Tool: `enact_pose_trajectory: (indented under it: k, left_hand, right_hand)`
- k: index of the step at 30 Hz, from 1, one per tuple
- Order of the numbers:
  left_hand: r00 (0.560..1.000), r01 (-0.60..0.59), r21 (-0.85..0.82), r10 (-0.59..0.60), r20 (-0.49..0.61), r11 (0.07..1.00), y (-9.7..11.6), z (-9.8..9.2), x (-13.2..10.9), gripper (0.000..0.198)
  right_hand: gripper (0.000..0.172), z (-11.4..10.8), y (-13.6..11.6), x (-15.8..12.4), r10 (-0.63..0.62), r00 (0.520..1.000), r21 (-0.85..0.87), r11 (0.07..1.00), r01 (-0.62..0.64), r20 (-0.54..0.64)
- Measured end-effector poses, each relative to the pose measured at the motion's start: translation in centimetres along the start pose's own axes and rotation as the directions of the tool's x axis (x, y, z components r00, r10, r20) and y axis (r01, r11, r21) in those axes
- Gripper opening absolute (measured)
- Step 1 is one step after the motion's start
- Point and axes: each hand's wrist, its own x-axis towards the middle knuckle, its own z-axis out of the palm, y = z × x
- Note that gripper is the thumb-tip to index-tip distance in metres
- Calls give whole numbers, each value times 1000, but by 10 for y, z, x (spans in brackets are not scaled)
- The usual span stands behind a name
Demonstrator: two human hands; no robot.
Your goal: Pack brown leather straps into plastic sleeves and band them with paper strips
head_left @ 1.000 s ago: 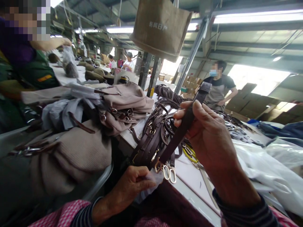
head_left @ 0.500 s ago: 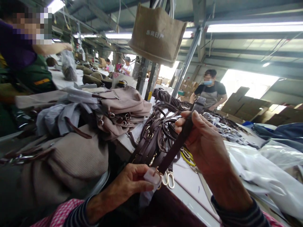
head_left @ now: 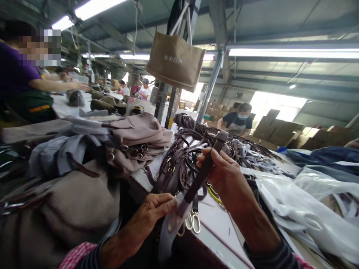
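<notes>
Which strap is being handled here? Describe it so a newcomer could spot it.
Under the jute bag hanging overhead, a white-topped work table holds a heap of dark brown leather straps. One lone strap rises in front of that heap, gripped by the right hand, its lower end against a pale sheet in the left hand. Only this strap is lifted clear.

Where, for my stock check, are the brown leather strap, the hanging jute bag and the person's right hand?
brown leather strap [head_left: 199, 178], head view, on its middle stretch
hanging jute bag [head_left: 174, 61], head view, on its front panel
right hand [head_left: 226, 175], head view, on the back of the hand
</notes>
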Motion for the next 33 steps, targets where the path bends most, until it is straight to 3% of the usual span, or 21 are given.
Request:
enact_pose_trajectory:
  k: [4,9,16,19,22,29,33]
  left_hand:
    - [1000,-28,-78,29,11,997,13,9,4,40]
    - [995,71,-139,-60,79,988,19,18,9,38]
    - [996,65,-189,-52,70,980,16,23,15,32]
    - [997,59,-158,-50,56,986,13,23,16,36]
    - [997,62,-153,-54,58,986,13,22,18,38]
    - [992,52,-225,-24,126,973,30,29,21,30]
    - [994,31,-254,-3,108,967,38,39,19,28]
  right_hand:
    - [28,-5,4,-13,57,990,-136,990,-39,129]
    - [28,-13,15,-25,136,964,-195,977,-91,229]
    - [28,-17,24,-29,127,965,-94,990,-108,228]
    - [39,-19,23,-24,125,982,-49,992,-119,145]
    - [37,-17,20,-21,125,987,-46,992,-121,105]
    - [33,-12,22,-35,110,944,-11,994,-113,312]
    - [55,-14,26,-39,171,963,31,983,-181,208]
